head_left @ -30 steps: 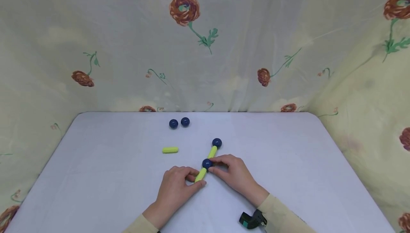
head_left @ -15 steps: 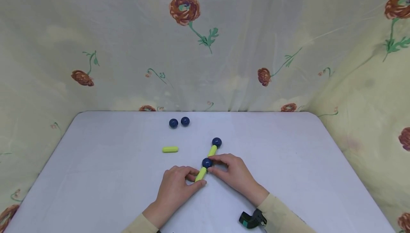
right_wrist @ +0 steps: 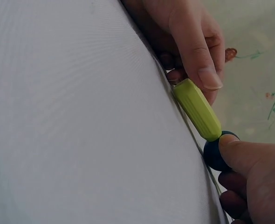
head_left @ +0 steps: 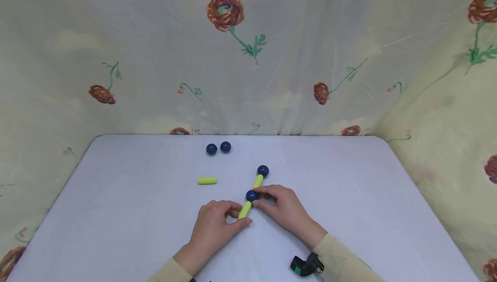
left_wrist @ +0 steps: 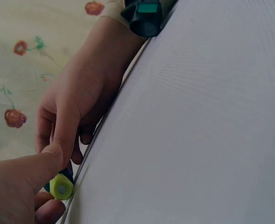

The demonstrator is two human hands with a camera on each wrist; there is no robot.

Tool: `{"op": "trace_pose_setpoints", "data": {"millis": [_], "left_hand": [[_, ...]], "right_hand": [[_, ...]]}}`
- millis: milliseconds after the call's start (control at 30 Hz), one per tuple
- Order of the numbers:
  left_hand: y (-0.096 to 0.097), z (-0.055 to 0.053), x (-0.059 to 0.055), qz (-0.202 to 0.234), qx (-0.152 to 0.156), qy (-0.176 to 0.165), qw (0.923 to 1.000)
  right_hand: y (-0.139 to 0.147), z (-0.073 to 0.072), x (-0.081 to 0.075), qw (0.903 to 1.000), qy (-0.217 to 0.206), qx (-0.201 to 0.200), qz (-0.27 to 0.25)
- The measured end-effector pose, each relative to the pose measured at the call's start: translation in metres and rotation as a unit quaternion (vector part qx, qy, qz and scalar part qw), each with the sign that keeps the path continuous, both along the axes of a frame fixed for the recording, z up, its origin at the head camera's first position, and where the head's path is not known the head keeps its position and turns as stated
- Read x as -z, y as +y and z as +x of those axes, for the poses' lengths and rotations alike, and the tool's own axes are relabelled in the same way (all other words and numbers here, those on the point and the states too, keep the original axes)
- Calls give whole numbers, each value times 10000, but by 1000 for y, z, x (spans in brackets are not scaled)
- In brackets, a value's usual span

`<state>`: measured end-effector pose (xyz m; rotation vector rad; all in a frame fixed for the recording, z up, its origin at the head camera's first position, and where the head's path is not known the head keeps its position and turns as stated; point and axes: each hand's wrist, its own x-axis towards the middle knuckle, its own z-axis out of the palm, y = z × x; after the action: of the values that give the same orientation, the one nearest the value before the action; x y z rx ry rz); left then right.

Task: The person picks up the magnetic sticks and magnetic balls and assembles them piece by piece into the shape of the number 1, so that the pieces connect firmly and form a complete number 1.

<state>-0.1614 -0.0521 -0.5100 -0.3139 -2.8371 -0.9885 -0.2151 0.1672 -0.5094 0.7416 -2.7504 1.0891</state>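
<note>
Midway between the side edges of the desk [head_left: 136,213], the left hand [head_left: 215,222] pinches a lime rod [head_left: 245,209] in its fingers; the right hand [head_left: 286,208] pinches the blue ball [head_left: 251,195] at the rod's far end. Pressing straight along the rod should align them best.

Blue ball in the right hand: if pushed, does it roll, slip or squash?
Probably won't roll freely: the blue ball appears to sit between the near stick, pinched by the left hand, and the far stick. Might slip from the right hand, being round and glossy. Likely stiff: no dent shows at the fingers.
</note>
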Motion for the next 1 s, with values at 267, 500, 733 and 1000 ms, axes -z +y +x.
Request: {"op": "trace_pose_setpoints", "data": {"millis": [267,500,733,1000], "left_hand": [[-14,-6,-14,563,-144,-342,9977],[-45,-33,-39,538,-894,-355,9939],[-76,-65,-49,521,-1056,-368,9924],[-94,-105,-43,381,-775,-850,9926]], "right_hand": [[0,-3,-2,9999,24,-6,123],[-2,-6,-3,9999,21,33,168],[0,-10,1,9998,46,79,184],[3,-12,1,9998,61,97,133]]}}
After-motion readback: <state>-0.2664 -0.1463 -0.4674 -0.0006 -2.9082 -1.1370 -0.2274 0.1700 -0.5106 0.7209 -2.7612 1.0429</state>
